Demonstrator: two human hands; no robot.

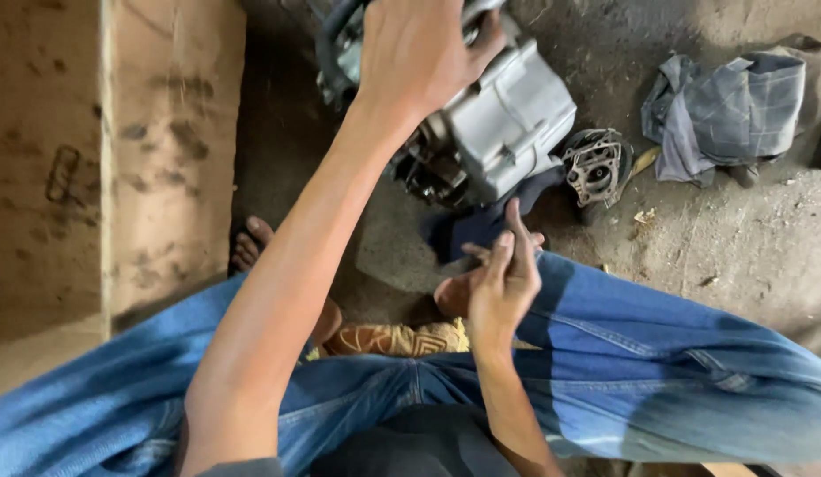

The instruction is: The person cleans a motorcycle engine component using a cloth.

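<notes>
- The left hand (419,53) is stretched far forward and clamped over the top of the grey engine block (499,124); its fingers curl round the upper edge and the thumb presses on the near side, so it is closed and gripping the casting
- The right hand (503,283) hangs close to the body, just short of the engine block and nearer the lap; it is half open, the fingers straight and drawn loosely together, pointing toward the block; whether something small sits between the fingertips I cannot tell
- The engine block lies ahead of both hands on the floor (737,238); its long axis runs on a slant, from the dark lower end nearest the right hand up and away to the pale finned end; the left hand is on it, the right is apart from it
- Under the near end of the engine block lies a dark blue cloth (468,231), touching it
- Just right of the engine block lies a round metal cover (594,168) with an open, gasketed face
- Further right of the engine block, well apart, lies a crumpled grey checked cloth (728,110)
- Left of the engine block lies a flat sheet of brown cardboard (110,159)
- On the near side of the engine block are the person's bare feet and blue-jeaned knees (658,353)
</notes>
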